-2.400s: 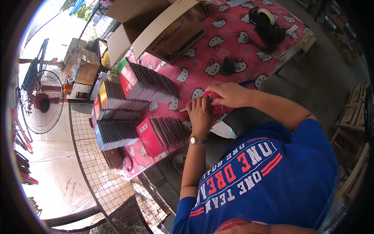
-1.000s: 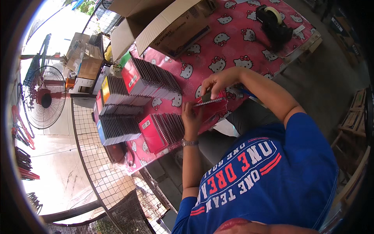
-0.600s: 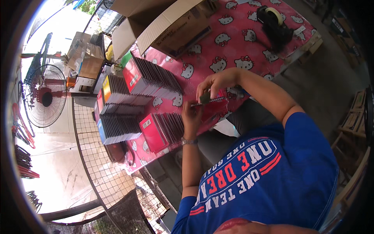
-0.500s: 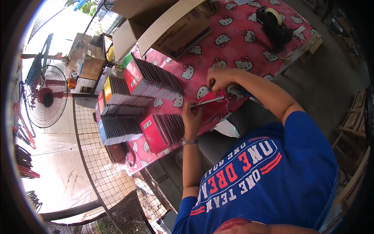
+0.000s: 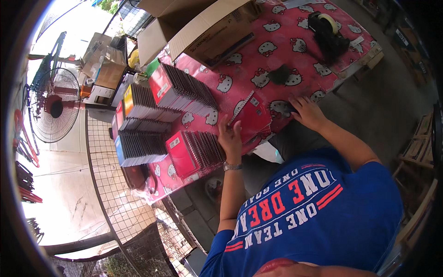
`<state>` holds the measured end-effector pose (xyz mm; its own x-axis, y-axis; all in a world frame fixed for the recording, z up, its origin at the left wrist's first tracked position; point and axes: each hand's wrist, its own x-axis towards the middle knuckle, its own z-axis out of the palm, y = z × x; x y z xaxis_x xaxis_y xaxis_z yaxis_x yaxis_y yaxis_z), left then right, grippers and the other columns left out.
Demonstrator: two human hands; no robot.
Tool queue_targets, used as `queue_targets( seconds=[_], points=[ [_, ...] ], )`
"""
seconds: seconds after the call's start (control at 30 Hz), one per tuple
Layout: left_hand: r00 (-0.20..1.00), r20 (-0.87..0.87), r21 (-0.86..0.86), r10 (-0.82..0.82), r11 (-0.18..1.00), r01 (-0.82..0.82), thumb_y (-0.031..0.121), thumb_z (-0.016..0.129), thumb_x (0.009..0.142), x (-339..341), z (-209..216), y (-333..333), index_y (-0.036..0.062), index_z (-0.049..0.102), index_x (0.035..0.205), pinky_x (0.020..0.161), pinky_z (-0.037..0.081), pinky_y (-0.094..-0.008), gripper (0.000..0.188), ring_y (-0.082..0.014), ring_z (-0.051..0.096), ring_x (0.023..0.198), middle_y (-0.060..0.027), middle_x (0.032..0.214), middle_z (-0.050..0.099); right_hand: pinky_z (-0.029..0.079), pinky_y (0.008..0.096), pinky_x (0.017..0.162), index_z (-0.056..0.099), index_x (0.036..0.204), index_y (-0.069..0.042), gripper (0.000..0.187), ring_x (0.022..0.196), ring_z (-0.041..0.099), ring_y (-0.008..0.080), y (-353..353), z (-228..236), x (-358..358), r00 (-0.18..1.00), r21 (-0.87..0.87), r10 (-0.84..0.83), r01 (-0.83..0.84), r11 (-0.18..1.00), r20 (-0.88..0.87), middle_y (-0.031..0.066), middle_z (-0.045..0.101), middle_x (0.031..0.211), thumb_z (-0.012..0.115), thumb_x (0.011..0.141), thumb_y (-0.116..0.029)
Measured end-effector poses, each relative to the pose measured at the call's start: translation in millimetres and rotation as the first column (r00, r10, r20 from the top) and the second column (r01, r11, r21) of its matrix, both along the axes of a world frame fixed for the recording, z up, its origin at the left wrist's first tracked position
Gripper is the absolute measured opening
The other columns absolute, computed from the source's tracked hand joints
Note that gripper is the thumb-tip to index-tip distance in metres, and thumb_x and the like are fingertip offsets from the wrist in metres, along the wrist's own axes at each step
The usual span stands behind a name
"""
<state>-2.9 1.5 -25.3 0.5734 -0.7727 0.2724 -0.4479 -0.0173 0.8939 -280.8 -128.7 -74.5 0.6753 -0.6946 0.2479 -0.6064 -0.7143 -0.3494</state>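
Note:
A red spiral-bound notebook (image 5: 254,116) lies flat on the table in front of me, its white-looking binding along the left edge. My left hand (image 5: 229,136) is at that binding, fingers spread and thumb apart, holding nothing that shows. Near the table's front edge, my right hand (image 5: 308,112) has its fingers stretched out, the tips beside a small dark object too unclear to name. Farther back lies a dark, crumpled-looking pad or cloth (image 5: 279,74), apart from both hands. A row of red notebooks (image 5: 196,151) stands just left of my left hand.
More spiral notebooks (image 5: 182,90) with red, yellow and blue covers are stacked leftward. An open cardboard box (image 5: 214,37) stands at the back, a black tape dispenser (image 5: 328,34) at the back right. A pink cat-print cover (image 5: 221,83) spreads over the table. A fan (image 5: 55,106) stands left.
The notebook, lifted and tilted between my hands before, now lies flat. My right hand has moved right and let go of a dark thing; a dark pad now shows farther back. My left fingers have opened.

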Motion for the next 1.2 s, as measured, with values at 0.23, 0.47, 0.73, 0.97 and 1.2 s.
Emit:
queue_targets(
  seconds=[0.23,0.47,0.73,0.97,1.2],
  points=[
    [0.997,-0.083,0.095,-0.003,0.995,0.011,0.008,0.068,0.090,8,-4,5,0.0021,0.058,0.116,0.065,0.053,-0.0272,0.029,-0.0154,0.066,0.080,-0.0131,0.099,0.065,0.050,0.0396,0.086,0.063,0.116,-0.005,0.049,0.096,0.060,0.0295,42,83,66,0.797,0.065,0.226,-0.314,0.947,0.560,0.0133,0.061,0.106,0.076,0.074,-0.026],
    [0.931,0.362,-0.001,0.039,0.999,-0.041,-0.003,0.059,0.088,3,-3,5,0.0002,0.059,0.111,0.072,0.053,-0.0319,0.023,-0.0223,0.068,0.084,-0.0163,0.096,0.067,0.050,0.0385,0.085,0.064,0.113,-0.005,0.046,0.095,0.059,0.0274,47,100,103,0.804,-0.157,0.385,-0.353,0.922,0.454,0.0099,0.061,0.103,0.074,0.074,-0.026],
    [0.912,0.395,-0.061,0.114,0.993,-0.098,-0.005,0.059,0.083,1,0,8,-0.0002,0.065,0.102,0.063,0.047,-0.0285,0.021,-0.0160,0.059,0.069,-0.0126,0.082,0.063,0.048,0.0342,0.091,0.062,0.121,-0.001,0.043,0.102,0.062,0.0269,52,91,110,0.848,0.672,0.084,-0.471,0.572,0.523,0.0134,0.064,0.109,0.068,0.084,-0.023],
    [0.696,0.668,-0.289,0.263,0.954,-0.083,0.001,0.063,0.082,-1,125,23,0.0019,0.067,0.099,0.076,0.050,-0.0373,0.018,-0.0287,0.063,0.086,-0.0130,0.095,0.067,0.050,0.0360,0.087,0.062,0.119,-0.005,0.046,0.100,0.062,0.0299,17,77,68,0.836,0.517,0.146,-0.453,0.726,0.528,0.0158,0.064,0.110,0.072,0.078,-0.024],
    [0.529,0.844,0.036,0.085,0.976,-0.215,0.007,0.055,0.078,78,231,68,0.0034,0.063,0.092,0.084,0.043,-0.0411,0.017,-0.0311,0.059,0.085,-0.0099,0.088,0.064,0.049,0.0438,0.087,0.065,0.103,-0.006,0.033,0.098,0.060,0.0350,-80,21,3,0.992,0.293,0.120,-0.125,0.948,0.035,0.0148,0.062,0.103,0.069,0.078,-0.026]
  ],
)
